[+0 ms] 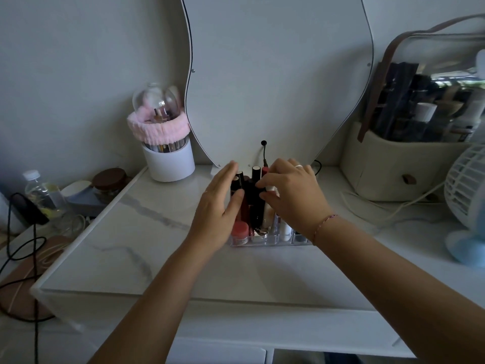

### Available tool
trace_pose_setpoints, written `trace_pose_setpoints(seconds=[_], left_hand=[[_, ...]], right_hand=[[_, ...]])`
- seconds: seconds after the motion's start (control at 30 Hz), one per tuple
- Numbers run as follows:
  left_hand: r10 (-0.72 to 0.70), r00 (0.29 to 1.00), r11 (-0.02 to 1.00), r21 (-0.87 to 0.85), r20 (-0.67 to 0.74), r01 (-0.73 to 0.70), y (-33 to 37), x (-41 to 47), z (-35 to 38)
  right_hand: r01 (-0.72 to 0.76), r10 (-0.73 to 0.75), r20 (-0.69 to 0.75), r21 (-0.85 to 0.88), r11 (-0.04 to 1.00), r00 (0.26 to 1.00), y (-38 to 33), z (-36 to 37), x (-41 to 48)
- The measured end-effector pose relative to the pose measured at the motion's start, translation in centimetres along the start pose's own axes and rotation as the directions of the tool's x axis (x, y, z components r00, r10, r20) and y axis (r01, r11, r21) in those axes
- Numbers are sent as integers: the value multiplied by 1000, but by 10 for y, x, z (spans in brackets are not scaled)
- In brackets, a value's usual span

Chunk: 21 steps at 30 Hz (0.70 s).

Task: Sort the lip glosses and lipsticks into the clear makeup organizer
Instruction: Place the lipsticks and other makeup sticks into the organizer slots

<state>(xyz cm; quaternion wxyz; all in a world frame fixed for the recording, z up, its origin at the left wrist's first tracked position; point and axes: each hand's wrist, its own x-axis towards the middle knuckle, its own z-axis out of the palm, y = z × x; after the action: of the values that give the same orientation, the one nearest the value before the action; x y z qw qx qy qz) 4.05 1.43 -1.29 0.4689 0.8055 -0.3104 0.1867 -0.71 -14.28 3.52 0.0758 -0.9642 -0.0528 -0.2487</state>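
The clear makeup organizer (265,241) stands in the middle of the white marble tabletop (136,232), holding several upright lipsticks and lip glosses (256,203) with dark, red and pale tubes. My left hand (219,206) lies with straight fingers against the organizer's left side, its thumb touching the dark tubes. My right hand (291,195) hovers over the right half, fingers curled, pinching a pale-capped tube (270,189) at its top. A pink-lidded pot (239,230) sits in the front left compartment. The right compartments are hidden by my right wrist.
A white brush holder with a pink band (168,151) stands at the back left, a wavy mirror (278,74) behind the organizer. A cream cosmetics bag (393,164) and a white fan (467,190) are at the right. Bottles and black cables (26,232) crowd the left.
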Motion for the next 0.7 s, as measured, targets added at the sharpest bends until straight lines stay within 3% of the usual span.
trace_pose_setpoints(seconds=[0.23,0.7], left_hand=[[-35,999,990,-135,27,38,-3,14,-3],[-152,988,893,-422,40,155,-10,11,7]], right_hand=[[-112,108,32,230,967,994,5,2,0],[-67,68,1,126,990,998,1,12,-17]])
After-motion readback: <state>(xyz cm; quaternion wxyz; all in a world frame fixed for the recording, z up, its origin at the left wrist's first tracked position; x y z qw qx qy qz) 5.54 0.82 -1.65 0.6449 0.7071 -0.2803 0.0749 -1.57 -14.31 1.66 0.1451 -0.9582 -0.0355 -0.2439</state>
